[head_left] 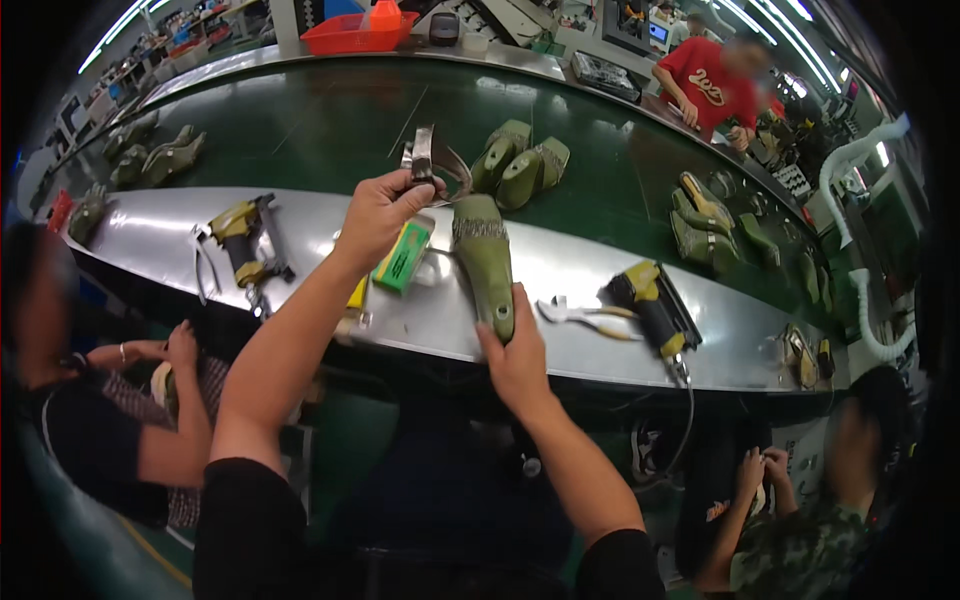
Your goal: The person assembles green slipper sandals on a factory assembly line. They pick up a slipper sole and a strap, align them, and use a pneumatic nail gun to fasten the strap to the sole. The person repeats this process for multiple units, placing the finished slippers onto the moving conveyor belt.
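My left hand (385, 215) pinches a strappy, shiny brownish shoe upper (424, 152) above the metal bench edge. In my right hand (520, 358) is a green shoe last (484, 258), gripped at its narrower end, with a hole showing near my fingers. Its broad toe end carries a patterned band and points away from me, just right of and below the upper. Beyond it, a pair of green lasts (520, 165) with similar bands lies on the green belt. A green box (403, 256) sits on the metal below my left wrist.
On the metal ledge (430, 318) lie pincers (592, 318) and a yellow-black staple gun (655, 308) with a hose; another gun (243, 243) and pliers (204, 265) lie left. More lasts (705, 235) stand along the belt. Co-workers sit at both sides; one in red (712, 85) is across.
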Motion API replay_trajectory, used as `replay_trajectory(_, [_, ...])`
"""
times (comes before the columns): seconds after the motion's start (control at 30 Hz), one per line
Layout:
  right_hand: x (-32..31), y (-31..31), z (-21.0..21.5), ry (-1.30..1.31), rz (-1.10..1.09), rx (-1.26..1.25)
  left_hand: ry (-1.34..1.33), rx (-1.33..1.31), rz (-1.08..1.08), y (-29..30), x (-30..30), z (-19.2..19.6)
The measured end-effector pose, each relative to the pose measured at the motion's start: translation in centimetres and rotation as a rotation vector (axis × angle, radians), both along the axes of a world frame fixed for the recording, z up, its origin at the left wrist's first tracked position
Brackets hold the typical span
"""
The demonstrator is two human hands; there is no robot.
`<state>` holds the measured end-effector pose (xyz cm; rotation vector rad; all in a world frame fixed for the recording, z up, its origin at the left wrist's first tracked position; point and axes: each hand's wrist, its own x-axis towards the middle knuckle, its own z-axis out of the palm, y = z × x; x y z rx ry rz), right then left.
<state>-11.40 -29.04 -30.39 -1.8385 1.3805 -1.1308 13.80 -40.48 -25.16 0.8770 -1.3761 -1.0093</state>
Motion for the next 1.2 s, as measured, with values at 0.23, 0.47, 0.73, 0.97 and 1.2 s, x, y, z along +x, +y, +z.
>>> replay_trajectory(0.23, [-1.8, 3.6, 7.7, 0.083, 0.069, -0.34, 0.169, 0.027, -0.139, 13.8, -2.9, 0.1])
replay_trajectory(0.47, [0.3, 2.8, 11.1, -0.471, 0.266, 0.41, 0.563, 0.074, -0.484, 17.0, -2.2, -0.8])
replay_trajectory(0.73, [0.2, 1.3, 10.6, -0.158, 0.051, 0.313, 0.651, 0.015, 0.068, 10.8, 4.5, -1.5])
replay_trajectory(0.97, [-0.1, 0.1, 10.9, -0.074, -0.043, 0.453, 0.333, 0.18, 0.541, 5.8, 8.4, -5.8])
replay_trajectory(1.2, [0.0, 0.1, 11.3, -0.13, 0.05, 0.472, -0.016, 0.18, 0.612, 6.6, 9.3, -8.0])
